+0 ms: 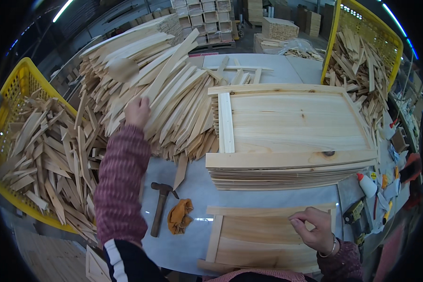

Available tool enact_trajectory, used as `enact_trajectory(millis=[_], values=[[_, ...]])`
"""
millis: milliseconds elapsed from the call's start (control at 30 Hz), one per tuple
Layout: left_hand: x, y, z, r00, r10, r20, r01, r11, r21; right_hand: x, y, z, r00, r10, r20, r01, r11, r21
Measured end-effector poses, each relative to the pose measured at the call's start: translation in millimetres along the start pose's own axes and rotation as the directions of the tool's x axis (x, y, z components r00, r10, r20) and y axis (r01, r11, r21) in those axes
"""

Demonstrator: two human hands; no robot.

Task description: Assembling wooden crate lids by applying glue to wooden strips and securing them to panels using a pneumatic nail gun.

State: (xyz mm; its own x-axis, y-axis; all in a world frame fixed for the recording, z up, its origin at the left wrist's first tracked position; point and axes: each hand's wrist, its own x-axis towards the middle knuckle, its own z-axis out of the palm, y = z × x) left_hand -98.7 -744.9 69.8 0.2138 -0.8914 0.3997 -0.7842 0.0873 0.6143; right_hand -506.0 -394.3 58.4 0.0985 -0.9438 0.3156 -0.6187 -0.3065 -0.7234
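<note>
My left hand (137, 112) reaches over a large heap of pale wooden strips, its fingers closed on the near end of a long wooden strip (172, 63) that slants up and away. At the front right, my right hand (313, 230) hovers over a wooden panel (263, 237) framed with strips along its edges. Thumb and forefinger of that hand are pinched together; whatever is between them, if anything, is too small to make out. Beyond this panel rises a stack of similar framed panels (286, 122). A hammer (160, 207) lies beside a crumpled orange cloth (180, 216).
Yellow plastic baskets of wood offcuts stand at the left (28, 211) and far right (331, 42). A white glue bottle with a red cap (367, 186) and a power tool (355, 212) lie at the table's right side. Wood stacks (279, 28) fill the background.
</note>
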Motion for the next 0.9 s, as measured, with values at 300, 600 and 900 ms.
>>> enact_trajectory(millis=[300,600,900], values=[[-245.1,31.7,-99.1,0.979,0.102,0.177,0.000,0.867,-0.499,-11.8,-12.7,11.4,0.909,0.284,0.306,-0.413,0.719,0.559],[-389.0,59.2,-95.3,0.794,0.524,0.309,-0.406,0.835,-0.372,-73.8,-12.7,-6.4,0.904,0.311,0.292,-0.357,0.175,0.918],[-440.5,145.2,-49.6,0.662,0.671,0.333,-0.639,0.738,-0.216,-147.7,32.2,-22.2,0.883,0.391,0.259,-0.349,0.179,0.920]])
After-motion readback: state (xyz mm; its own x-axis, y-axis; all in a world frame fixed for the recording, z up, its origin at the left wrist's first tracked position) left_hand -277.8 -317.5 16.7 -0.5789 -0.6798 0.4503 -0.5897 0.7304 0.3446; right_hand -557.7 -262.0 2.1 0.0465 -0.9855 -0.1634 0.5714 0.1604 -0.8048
